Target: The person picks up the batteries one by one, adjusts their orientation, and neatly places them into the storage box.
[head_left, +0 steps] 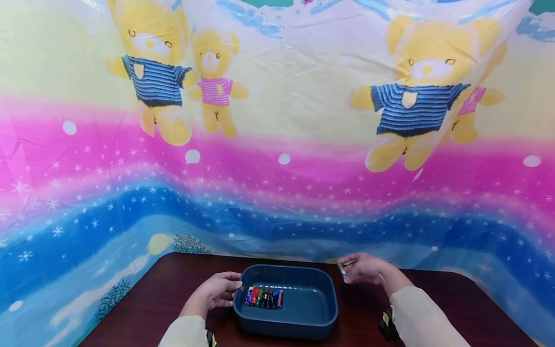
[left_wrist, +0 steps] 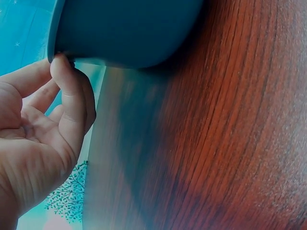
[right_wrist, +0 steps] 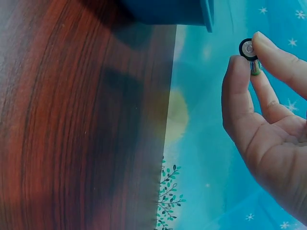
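My left hand (head_left: 215,291) grips the left end of a dark blue-grey rectangular tub (head_left: 299,322), with the thumb at its rim. In the left wrist view the fingertips pinch the tub's edge (left_wrist: 54,33). Inside the tub, toward its left side, several batteries (head_left: 264,298) in mixed colours lie side by side in a row. To the right of the tub, my right hand (head_left: 366,268) holds a small battery (right_wrist: 249,49) between thumb and fingers, raised over the table. Its round metal end with a black ring faces the right wrist camera.
The tub stands on a dark reddish-brown wooden table (head_left: 191,270) with rounded back corners. Behind it hangs a cloth backdrop (head_left: 277,193) printed with bears and snowflakes, close to the table's back edge.
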`<state>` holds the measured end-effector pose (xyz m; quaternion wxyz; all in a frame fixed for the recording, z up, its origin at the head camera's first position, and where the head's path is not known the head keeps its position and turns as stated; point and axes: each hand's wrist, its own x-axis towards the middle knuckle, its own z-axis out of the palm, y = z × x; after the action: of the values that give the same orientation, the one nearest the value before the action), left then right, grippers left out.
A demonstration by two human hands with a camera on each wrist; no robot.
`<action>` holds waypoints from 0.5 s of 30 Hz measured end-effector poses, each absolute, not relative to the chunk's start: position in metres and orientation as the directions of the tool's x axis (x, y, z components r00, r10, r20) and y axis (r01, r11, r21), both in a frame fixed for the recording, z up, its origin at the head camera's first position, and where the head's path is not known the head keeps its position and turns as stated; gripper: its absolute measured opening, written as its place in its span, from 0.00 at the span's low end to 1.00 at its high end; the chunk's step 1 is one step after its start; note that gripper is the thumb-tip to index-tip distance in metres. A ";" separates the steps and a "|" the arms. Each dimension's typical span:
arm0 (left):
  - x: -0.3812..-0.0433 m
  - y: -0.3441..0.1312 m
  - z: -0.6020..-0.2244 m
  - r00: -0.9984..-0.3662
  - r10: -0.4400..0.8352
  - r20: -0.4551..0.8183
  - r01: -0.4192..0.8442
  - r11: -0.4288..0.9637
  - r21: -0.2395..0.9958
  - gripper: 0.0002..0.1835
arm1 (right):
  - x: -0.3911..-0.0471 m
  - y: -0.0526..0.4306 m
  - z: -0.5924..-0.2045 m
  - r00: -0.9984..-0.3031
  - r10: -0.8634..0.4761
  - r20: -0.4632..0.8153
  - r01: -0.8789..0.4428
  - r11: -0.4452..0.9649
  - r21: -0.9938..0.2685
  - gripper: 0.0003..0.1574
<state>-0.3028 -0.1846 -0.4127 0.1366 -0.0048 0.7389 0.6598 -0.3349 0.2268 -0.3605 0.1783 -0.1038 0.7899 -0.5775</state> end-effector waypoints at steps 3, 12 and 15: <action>-0.302 -0.184 -0.412 -0.962 0.177 -0.210 -0.189 0.130 0.973 0.20 | -0.336 0.225 -0.360 -0.915 -0.368 -0.167 0.048 0.312 -0.949 0.37; -0.302 -0.184 -0.410 -0.957 0.185 -0.223 -0.201 0.131 0.971 0.20 | -0.338 0.218 -0.358 -0.918 -0.358 -0.169 0.050 0.320 -0.946 0.36; -0.302 -0.183 -0.410 -0.957 0.180 -0.227 -0.204 0.138 0.969 0.20 | -0.339 0.215 -0.357 -0.920 -0.355 -0.169 0.052 0.316 -0.947 0.35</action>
<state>-0.3022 -0.1834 -0.4096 0.1464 -0.0080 0.7399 0.6565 -0.3394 0.2147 -0.3569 0.1763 -0.0954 0.7918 -0.5770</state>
